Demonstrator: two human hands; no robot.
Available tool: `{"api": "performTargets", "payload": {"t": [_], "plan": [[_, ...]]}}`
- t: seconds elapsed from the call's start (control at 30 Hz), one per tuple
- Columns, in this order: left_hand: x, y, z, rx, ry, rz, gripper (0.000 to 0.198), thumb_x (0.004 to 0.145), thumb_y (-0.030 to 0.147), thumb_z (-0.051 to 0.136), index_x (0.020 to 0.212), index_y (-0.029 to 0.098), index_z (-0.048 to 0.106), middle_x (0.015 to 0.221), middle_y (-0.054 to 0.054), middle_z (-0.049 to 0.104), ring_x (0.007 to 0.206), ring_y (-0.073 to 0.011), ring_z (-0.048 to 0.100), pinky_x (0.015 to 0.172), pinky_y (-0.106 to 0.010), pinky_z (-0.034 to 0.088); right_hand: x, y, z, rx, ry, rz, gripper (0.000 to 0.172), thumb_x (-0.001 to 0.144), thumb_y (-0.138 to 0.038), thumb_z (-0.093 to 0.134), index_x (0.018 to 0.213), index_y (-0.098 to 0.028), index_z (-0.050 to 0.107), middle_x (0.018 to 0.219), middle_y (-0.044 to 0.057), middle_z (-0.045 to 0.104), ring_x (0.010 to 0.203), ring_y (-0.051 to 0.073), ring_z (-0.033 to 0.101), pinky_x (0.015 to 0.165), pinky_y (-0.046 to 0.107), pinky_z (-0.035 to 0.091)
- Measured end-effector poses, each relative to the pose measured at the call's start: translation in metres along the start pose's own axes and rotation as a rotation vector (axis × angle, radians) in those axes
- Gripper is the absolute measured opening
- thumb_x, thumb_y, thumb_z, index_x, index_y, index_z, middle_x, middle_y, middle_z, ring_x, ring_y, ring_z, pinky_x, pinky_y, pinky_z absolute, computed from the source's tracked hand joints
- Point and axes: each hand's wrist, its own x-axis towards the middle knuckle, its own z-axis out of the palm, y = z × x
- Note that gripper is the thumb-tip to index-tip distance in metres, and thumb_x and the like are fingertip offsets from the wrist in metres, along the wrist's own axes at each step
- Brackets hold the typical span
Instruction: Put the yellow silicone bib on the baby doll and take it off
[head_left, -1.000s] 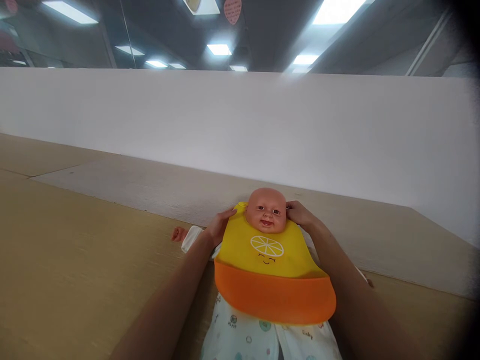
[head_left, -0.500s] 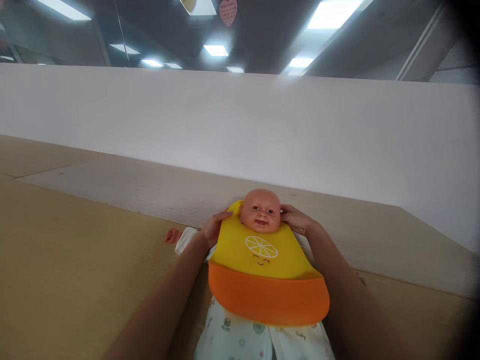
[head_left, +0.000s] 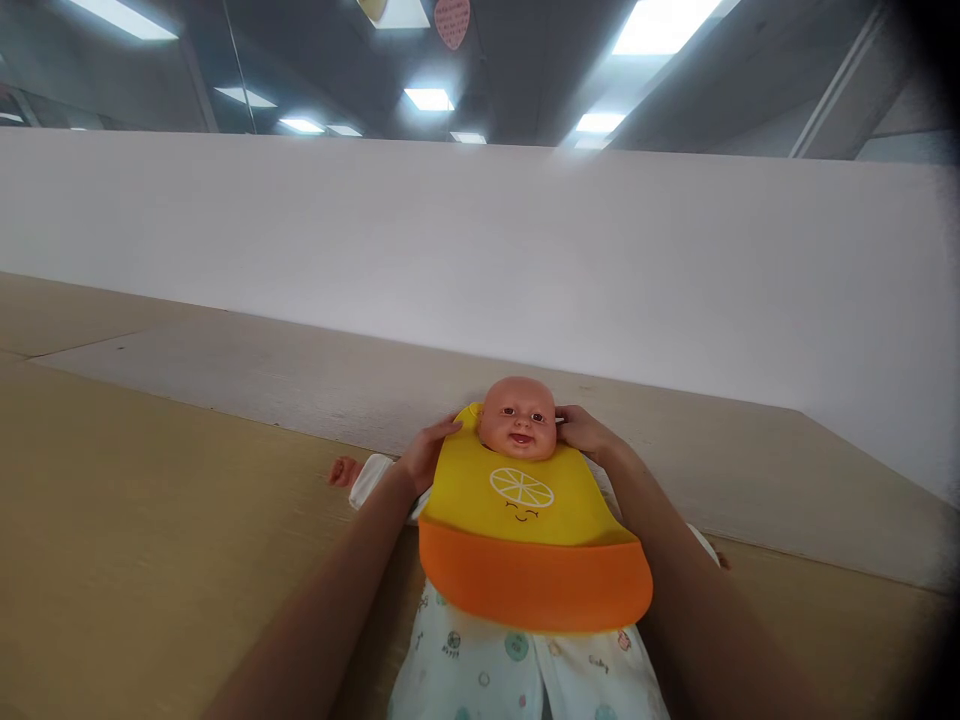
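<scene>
Now both hands are gripping the bib [head_left: 525, 520] at the doll's [head_left: 517, 418] neck: left hand [head_left: 427, 455] left, right hand [head_left: 583, 432] right.

There is one view, from a camera on the person's head. It looks forward and only slightly down, across the wooden surface [head_left: 150, 540] toward a white partition wall [head_left: 525, 250] on the far side, with ceiling lights [head_left: 667, 20] filling the top of the frame. The camera sits close: both forearms enter from the near edge and run up the middle to the left hand [head_left: 427, 455] and right hand [head_left: 581, 432] beside the doll [head_left: 517, 418], just below centre. The right edge and corners are darkened by the lens rim.
</scene>
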Motion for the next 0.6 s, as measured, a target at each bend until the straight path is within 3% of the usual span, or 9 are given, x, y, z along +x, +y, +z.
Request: {"api": "performTargets", "payload": {"t": [0.13,0.33,0.6], "plan": [[0.0009,0.0007,0.0010,0.003,0.012,-0.010,0.039,0.075,0.024,0.058,0.114,0.017,0.060,0.105,-0.010,0.068,0.088,-0.0241,0.066,0.080,-0.034,0.049,0.0058,0.0050,0.0018,-0.142,0.088,-0.019,0.034,0.054,-0.018,0.052,0.081,-0.009,0.070,0.088,0.011,0.071,0.078,0.023,0.062,0.057,0.024,0.046],[0.0005,0.0025,0.0031,0.014,0.073,-0.077,0.038,0.075,0.024,0.058,0.113,0.015,0.060,0.100,-0.011,0.070,0.084,-0.0258,0.067,0.078,-0.036,0.050,0.0054,0.0050,0.0063,-0.188,0.135,0.017,0.038,0.055,-0.014,0.047,0.084,-0.005,0.070,0.079,0.011,0.070,0.066,0.018,0.058,0.052,0.022,0.039],[-0.0009,0.0014,0.0075,0.018,0.148,-0.170,0.045,0.075,0.025,0.055,0.117,0.009,0.057,0.096,-0.015,0.070,0.082,-0.0288,0.068,0.077,-0.039,0.051,0.0089,0.0098,0.0079,-0.191,0.161,0.034,0.026,0.055,-0.009,0.051,0.073,-0.005,0.069,0.073,0.010,0.069,0.068,0.018,0.058,0.053,0.021,0.039]]}}
